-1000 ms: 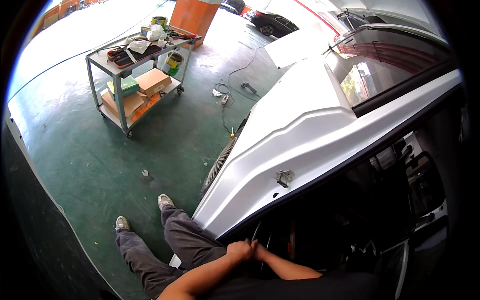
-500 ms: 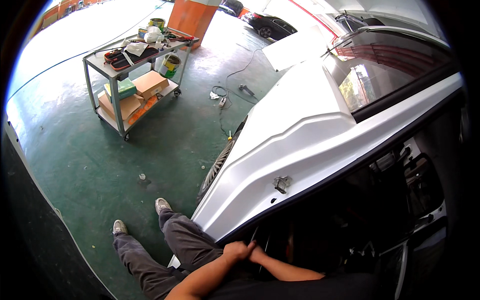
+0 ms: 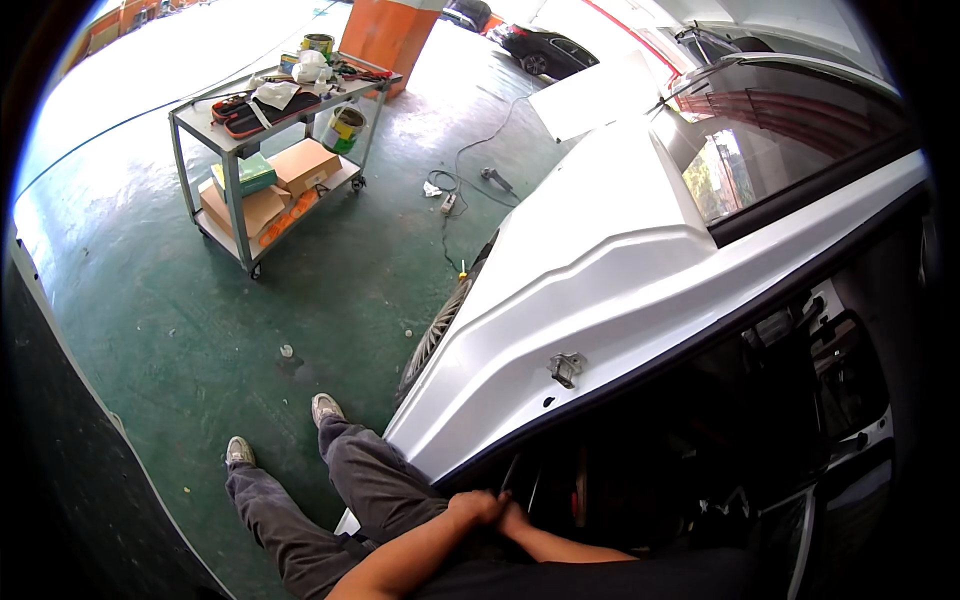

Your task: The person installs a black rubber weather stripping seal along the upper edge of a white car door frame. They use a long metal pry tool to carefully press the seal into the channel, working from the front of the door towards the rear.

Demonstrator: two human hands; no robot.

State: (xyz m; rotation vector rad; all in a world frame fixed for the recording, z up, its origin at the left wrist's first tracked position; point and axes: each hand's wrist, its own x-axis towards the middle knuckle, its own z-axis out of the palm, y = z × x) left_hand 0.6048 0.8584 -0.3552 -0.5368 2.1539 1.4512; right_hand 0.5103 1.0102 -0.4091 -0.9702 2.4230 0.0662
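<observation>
I sit in the open doorway of a white car point(image 3: 520, 330). Low in the picture, my left hand point(image 3: 476, 507) and my right hand point(image 3: 514, 519) are closed close together, in front of my body. Between them a thin dark rod point(image 3: 512, 470) slants up into the dark door opening. Both hands seem wrapped round its lower end, though the fingers are partly hidden. The rod's far end is lost in shadow. A metal door striker point(image 3: 565, 369) is fixed on the white door frame above the hands.
A grey wheeled cart point(image 3: 228, 143) at the upper left carries tool pouches, cans and cardboard boxes. A corded power tool point(image 3: 496, 179) and cable lie on the green floor point(image 3: 200, 340). Beyond stand an orange pillar point(image 3: 390, 45) and a black car point(image 3: 545, 52). A dark panel point(image 3: 70, 450) borders the left.
Both hands have shifted very slightly, with the right one a little lower. The rod stays between them, and the view has moved slightly.
</observation>
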